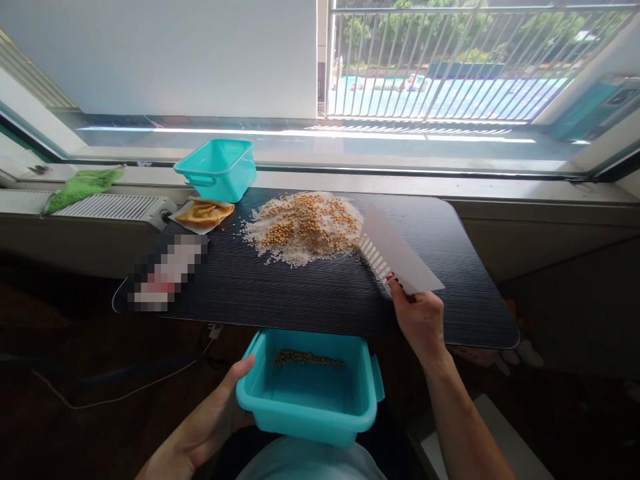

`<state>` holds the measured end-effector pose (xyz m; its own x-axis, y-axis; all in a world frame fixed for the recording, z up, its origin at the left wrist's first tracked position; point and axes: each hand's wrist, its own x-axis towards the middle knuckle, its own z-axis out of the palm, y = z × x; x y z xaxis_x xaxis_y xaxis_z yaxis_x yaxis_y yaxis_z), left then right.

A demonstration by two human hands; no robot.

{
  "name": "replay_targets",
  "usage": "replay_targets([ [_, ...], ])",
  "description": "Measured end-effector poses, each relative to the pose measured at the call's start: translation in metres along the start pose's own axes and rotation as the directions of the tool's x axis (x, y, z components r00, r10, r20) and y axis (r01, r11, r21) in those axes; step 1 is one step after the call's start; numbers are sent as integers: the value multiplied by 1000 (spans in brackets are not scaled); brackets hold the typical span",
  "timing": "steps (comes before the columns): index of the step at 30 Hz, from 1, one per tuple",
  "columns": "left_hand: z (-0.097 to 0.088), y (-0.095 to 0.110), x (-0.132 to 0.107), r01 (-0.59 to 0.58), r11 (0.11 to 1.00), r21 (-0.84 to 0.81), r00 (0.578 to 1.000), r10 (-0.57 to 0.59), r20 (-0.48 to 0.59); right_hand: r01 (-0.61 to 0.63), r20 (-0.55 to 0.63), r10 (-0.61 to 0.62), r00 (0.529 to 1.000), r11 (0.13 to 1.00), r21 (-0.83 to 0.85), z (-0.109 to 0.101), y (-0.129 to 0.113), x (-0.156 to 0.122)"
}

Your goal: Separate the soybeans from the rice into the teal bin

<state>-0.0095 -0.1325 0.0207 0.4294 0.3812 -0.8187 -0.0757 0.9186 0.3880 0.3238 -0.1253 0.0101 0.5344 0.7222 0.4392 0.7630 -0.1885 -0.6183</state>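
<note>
My left hand (225, 407) is wrapped round the left side of a turquoise plastic tub (305, 413), its thumb at the rim. The tub is just below the table's front edge, close to my body. A line of small round beans (307, 359) lies along its far inner side. In my right hand (419, 317) is a thin white slotted sheet (395, 250), tilted up, its slotted side towards the pile. The sheet's left edge meets the right side of a mixed heap of round yellow beans (320, 213) and white rice-like grains (290, 253) on the dark table.
On the dark table (280, 293), a second turquoise tub (220, 170) stands back left, with folded flatbread-like food (205, 212) on paper before it. A blurred-out item (170, 270) lies front left. A green bag (87, 187) rests on the radiator (120, 207). A cable (135, 393) trails below.
</note>
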Motion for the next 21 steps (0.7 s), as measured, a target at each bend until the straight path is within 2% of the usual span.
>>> replay_targets([
  [5, 4, 0, 0, 17, 1000, 2, 1000, -17, 5, -23, 44, 24, 999, 999, -38, 1, -5, 1],
  [13, 3, 0, 4, 22, 1000, -6, 1000, -22, -6, -2, 178, -24, 984, 989, 149, 3, -14, -8],
  [16, 3, -1, 5, 20, 1000, -9, 1000, -20, -8, -10, 223, -39, 974, 976, 216, -1, -18, -10],
  [21, 5, -1, 5, 14, 1000, -14, 1000, -14, -1, -30, 229, -31, 973, 966, 258, -14, -20, -10],
])
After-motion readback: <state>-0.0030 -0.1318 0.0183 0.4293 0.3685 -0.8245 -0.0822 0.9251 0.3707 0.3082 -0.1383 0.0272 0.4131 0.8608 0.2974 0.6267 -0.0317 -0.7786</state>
